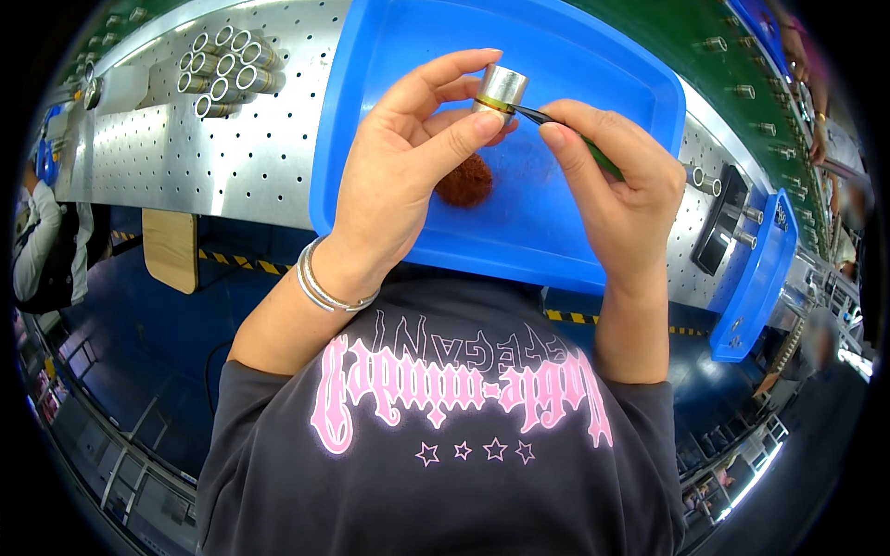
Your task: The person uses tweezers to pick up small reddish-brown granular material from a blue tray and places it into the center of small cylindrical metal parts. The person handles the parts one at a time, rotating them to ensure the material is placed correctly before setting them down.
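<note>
My left hand (pixel 408 139) grips a short silver metal cylinder (pixel 503 85) between thumb and fingers, tilted slightly, over the blue tray (pixel 389 37). A yellowish band rings the lower part of the cylinder. In my right hand (pixel 621 176) is a pair of dark tweezers (pixel 536 115), pinched between thumb and index finger. Their thin tip meets the cylinder beside the yellowish band. Below my hands, a heap of fine reddish-brown material (pixel 465 183) lies in the tray, partly hidden by my left hand.
Several similar metal cylinders (pixel 225 67) stand grouped on the perforated metal table (pixel 278 139) at the left. Right of the tray are more cylinders (pixel 703 180), a black phone-like slab (pixel 721 221) and a smaller blue tray (pixel 756 287). Other people are at both sides.
</note>
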A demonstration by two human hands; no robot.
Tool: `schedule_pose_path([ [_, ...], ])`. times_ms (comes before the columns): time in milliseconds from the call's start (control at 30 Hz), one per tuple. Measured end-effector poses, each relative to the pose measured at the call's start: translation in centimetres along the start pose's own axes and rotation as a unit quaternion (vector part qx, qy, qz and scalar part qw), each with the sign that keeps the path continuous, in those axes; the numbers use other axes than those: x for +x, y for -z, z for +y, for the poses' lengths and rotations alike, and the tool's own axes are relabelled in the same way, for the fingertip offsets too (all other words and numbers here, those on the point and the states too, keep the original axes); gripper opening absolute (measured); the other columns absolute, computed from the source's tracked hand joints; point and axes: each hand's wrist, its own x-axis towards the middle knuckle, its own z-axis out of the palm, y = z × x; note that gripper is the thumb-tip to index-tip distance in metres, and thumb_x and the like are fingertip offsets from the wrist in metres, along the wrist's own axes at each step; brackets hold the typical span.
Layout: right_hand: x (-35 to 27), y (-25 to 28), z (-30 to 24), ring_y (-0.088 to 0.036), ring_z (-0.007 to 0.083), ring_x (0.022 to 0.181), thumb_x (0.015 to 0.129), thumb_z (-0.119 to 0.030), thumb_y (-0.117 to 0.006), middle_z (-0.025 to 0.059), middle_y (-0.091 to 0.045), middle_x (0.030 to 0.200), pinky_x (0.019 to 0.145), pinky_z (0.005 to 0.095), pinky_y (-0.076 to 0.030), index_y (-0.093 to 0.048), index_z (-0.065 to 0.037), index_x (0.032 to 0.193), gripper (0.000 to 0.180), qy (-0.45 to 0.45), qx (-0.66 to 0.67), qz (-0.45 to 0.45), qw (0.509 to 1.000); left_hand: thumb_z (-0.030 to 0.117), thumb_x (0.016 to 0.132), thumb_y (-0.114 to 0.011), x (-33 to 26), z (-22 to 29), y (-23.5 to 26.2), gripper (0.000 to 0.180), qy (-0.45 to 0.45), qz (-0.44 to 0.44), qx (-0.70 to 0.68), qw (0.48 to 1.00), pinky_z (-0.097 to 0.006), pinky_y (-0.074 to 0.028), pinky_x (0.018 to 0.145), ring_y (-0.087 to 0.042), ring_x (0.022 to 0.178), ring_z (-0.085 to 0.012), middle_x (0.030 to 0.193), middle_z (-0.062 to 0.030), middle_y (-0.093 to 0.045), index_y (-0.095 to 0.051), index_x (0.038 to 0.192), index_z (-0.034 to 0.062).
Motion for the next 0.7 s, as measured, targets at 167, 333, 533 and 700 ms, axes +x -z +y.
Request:
schedule_pose_path([
  [167, 0.1, -0.1, -0.1, -0.059, 0.0172, 0.06, 0.075, -0.011, -0.071, 0.0077, -0.064, 0.073, 0.053, 0.025, -0.045, -0.065, -0.004, 0.084, 0.013, -0.044, 0.061, -0.006, 0.997, 0.007, 0.087, -0.059, 0.0, 0.5, 0.0, 0.043, 0.037, -0.012, -0.046, 0.998, -0.027, -0.048, 0.086, -0.06, 0.097, -0.0173, 0.109, -0.0114, -0.058, -0.046, 0.128, 0.0025],
  [333, 0.4, -1.0, 0.0, -0.06, 0.0182, 0.067, 0.071, -0.005, -0.071, 0.007, -0.063, 0.079, 0.058, 0.0262, -0.046, -0.063, -0.003, 0.084, 0.015, -0.026, 0.069, -0.045, 0.996, 0.01, 0.088, -0.057, 0.1, -0.2, 0.2, 0.042, 0.005, -0.001, 0.008, 1.0, -0.026, -0.048, 0.081, -0.061, 0.094, -0.0179, 0.106, -0.0122, -0.059, -0.046, 0.127, 0.0019],
  [533, 0.7, -0.9, 0.6, -0.059, 0.019, 0.07, 0.067, 0.005, -0.066, 0.0067, -0.063, 0.082, 0.059, 0.0275, -0.045, -0.061, -0.003, 0.082, 0.018, 0.026, 0.073, -0.001, 0.997, 0.012, 0.091, -0.053, 0.0, 0.2, 0.5, 0.044, 0.051, -0.024, 0.006, 0.998, -0.028, -0.048, 0.087, -0.06, 0.1, -0.0183, 0.11, -0.0106, -0.059, -0.04, 0.132, 0.0031],
  [700, 0.5, -0.9, 0.1, -0.059, 0.0129, 0.067, 0.074, 0.005, -0.063, 0.0071, -0.065, 0.086, 0.056, 0.0232, -0.044, -0.059, -0.002, 0.085, 0.014, -0.039, 0.115, -0.003, 0.993, 0.016, 0.092, -0.05, 0.0, 0.1, 0.2, 0.041, 0.07, -0.032, -0.029, 0.997, -0.029, -0.048, 0.087, -0.061, 0.099, -0.0189, 0.11, -0.0125, -0.06, -0.041, 0.131, 0.003],
])
